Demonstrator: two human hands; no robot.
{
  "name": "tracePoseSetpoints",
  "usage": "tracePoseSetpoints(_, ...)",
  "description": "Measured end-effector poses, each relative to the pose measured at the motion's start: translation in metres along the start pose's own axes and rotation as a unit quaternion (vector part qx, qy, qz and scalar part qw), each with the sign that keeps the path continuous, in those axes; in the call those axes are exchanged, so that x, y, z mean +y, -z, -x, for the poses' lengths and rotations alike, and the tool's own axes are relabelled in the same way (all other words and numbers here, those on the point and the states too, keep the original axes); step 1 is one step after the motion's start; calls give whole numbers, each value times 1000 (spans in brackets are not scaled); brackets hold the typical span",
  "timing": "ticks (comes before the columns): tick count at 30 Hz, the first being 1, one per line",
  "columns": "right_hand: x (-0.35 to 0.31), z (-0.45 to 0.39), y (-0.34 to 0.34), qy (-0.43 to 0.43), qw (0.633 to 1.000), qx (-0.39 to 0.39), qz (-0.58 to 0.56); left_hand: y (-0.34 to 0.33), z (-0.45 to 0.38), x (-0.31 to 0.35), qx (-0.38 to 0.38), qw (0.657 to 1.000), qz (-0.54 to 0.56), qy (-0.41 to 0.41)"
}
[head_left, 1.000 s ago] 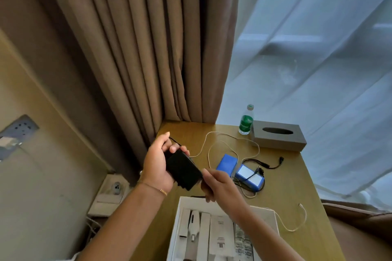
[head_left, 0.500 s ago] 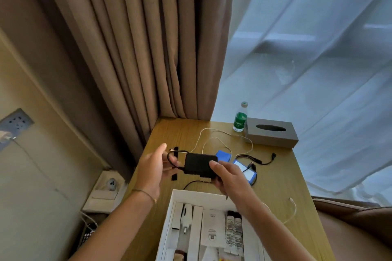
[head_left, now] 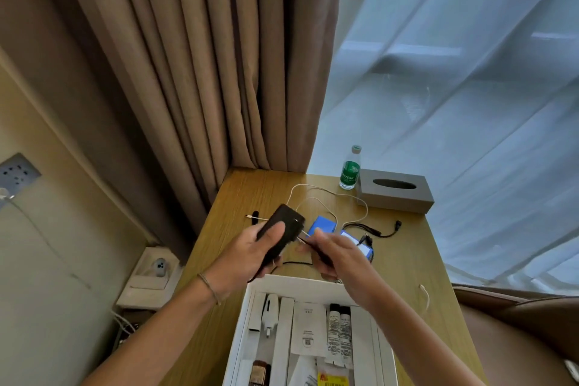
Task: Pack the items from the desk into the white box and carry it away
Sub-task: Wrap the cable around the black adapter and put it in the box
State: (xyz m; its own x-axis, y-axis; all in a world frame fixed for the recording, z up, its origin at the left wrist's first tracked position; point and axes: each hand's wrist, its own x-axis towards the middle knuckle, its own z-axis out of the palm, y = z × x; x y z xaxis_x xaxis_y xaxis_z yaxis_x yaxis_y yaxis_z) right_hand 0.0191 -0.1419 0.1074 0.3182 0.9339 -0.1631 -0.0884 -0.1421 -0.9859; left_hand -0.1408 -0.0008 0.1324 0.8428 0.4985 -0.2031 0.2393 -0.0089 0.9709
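My left hand (head_left: 250, 252) grips a black adapter block (head_left: 283, 229) above the wooden desk (head_left: 404, 257), tilted with its far end up. My right hand (head_left: 336, 255) pinches the thin black cable (head_left: 302, 241) that comes out of the block. Just below both hands stands the open white box (head_left: 294, 282), holding white cases, two small tubes and paper slips. Behind my hands lie a blue pack (head_left: 322, 226), a second blue and white pack (head_left: 363, 247) partly hidden by my right hand, a white cable (head_left: 329, 194) and a black cable (head_left: 376, 232).
A green-labelled water bottle (head_left: 350, 169) and a grey tissue box (head_left: 394, 189) stand at the desk's far edge by the sheer curtain. Brown curtains (head_left: 194, 72) hang at the far left. A wall socket (head_left: 17, 171) and a low side stand (head_left: 150, 279) are on the left.
The black block passed from my right hand into my left hand and tilted up. My right hand moved to its cable. The view dropped, showing more of the white box.
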Motion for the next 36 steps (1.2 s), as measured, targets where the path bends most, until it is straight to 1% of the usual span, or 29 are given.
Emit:
tracePoseSetpoints(2,16,3,-10,-19,997,15,75,2,-6,-2,70,997,-37,22)
tracePoseSetpoints(4,26,8,-22,-28,984,-4,179,4,-9,-5,88,990,-95,46)
tracePoseSetpoints(6,25,11,-29,-26,953,-16,302,5,-11,-11,88,982,-160,51)
tracePoseSetpoints(8,13,14,-32,-10,914,-33,404,7,-11,-15,102,960,-258,37)
tracePoseSetpoints(9,3,16,-31,-1,897,-39,440,9,-10,-15,92,949,-300,34)
tracePoseSetpoints(10,-8,17,-28,8,884,-39,465,11,-8,-14,56,940,-333,39)
tracePoseSetpoints(12,-29,18,-17,25,865,-35,500,11,0,-9,-73,920,-381,61)
tracePoseSetpoints(13,-39,17,-10,35,857,-40,512,9,5,-4,-136,904,-398,74)
tracePoseSetpoints(14,-47,15,-4,44,853,-49,517,7,10,2,-184,887,-415,80)
tracePoseSetpoints(15,-52,13,1,50,858,-61,507,6,14,8,-214,871,-437,75)
tracePoseSetpoints(16,-56,10,5,53,873,-73,480,3,17,14,-230,855,-459,65)
tracePoseSetpoints(17,-57,6,8,53,893,-84,439,2,19,19,-239,846,-474,56)
tracePoseSetpoints(18,-56,2,10,51,913,-92,393,0,21,24,-246,844,-475,51)
tracePoseSetpoints(20,-48,-5,11,51,948,-94,299,0,25,33,-255,852,-456,38)
tracePoseSetpoints(21,-41,-8,11,51,960,-91,260,2,25,37,-258,860,-440,31)
tracePoseSetpoints(22,-33,-10,10,47,969,-88,226,5,24,39,-255,871,-419,21)
tracePoseSetpoints(24,-10,-10,4,14,984,-62,167,15,23,43,-231,907,-353,-8)
tracePoseSetpoints(26,14,-6,-7,-28,986,-25,163,24,20,42,-174,953,-248,-25)
tracePoseSetpoints(27,24,0,-14,-39,982,-19,182,27,18,39,-131,969,-209,-24)
tracePoseSetpoints(28,30,6,-20,-42,976,-23,213,29,15,35,-78,974,-212,-21)
tracePoseSetpoints(29,33,12,-26,-42,966,-37,254,30,12,30,-19,964,-263,-14)
tracePoseSetpoints(30,32,19,-31,-39,950,-56,304,30,10,25,30,940,-340,1)
tracePoseSetpoints(31,29,23,-34,-33,930,-75,358,28,8,21,62,910,-410,21)
tracePoseSetpoints(32,22,27,-37,-24,909,-93,405,26,7,18,71,883,-463,44)
tracePoseSetpoints(33,12,29,-38,-10,893,-105,437,23,7,15,61,859,-504,66)
tracePoseSetpoints(34,0,30,-38,9,884,-110,454,19,8,13,33,838,-539,83)
tracePoseSetpoints(35,-14,29,-36,33,881,-106,460,13,11,11,-10,818,-566,97)
tracePoseSetpoints(36,-28,26,-32,57,882,-95,457,7,14,9,-60,806,-579,106)
